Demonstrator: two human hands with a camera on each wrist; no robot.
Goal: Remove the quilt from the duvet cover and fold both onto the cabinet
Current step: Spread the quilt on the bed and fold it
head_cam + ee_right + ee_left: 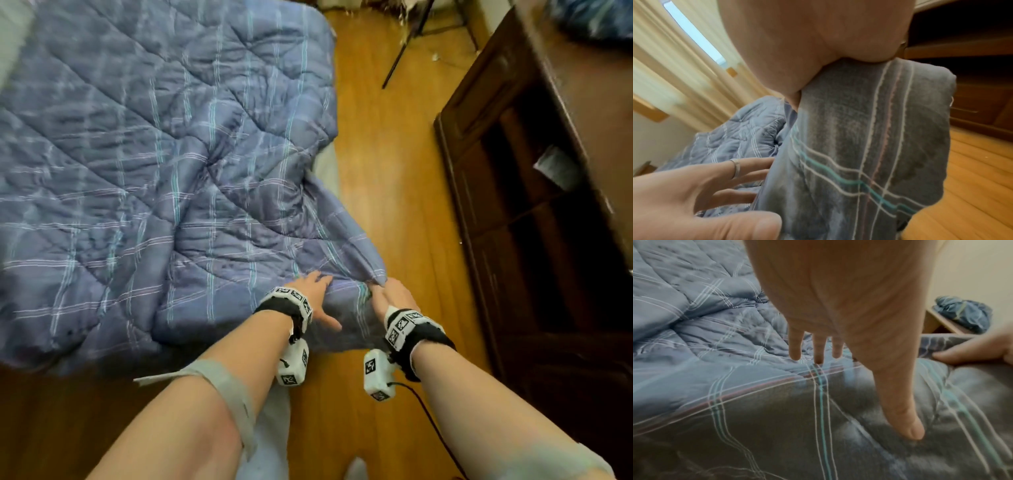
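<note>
A blue plaid quilt (164, 164) lies spread over the bed, stitched in diamonds. Its near right corner (346, 274) is lifted off the bed edge. My right hand (388, 294) grips that corner, the fabric (869, 138) bunched in its fist. My left hand (313, 294) lies flat on the quilt just left of it, fingers (795, 352) straight and spread, thumb (906, 423) pressing the cloth. A crumpled blue fabric bundle (964, 313), perhaps the duvet cover, sits on the cabinet top (589, 85).
A dark wooden cabinet (513, 205) with open shelves stands on the right. A strip of wooden floor (394, 171) runs between it and the bed. A black stand leg (404, 44) is at the far end. Curtains (674, 73) hang behind the bed.
</note>
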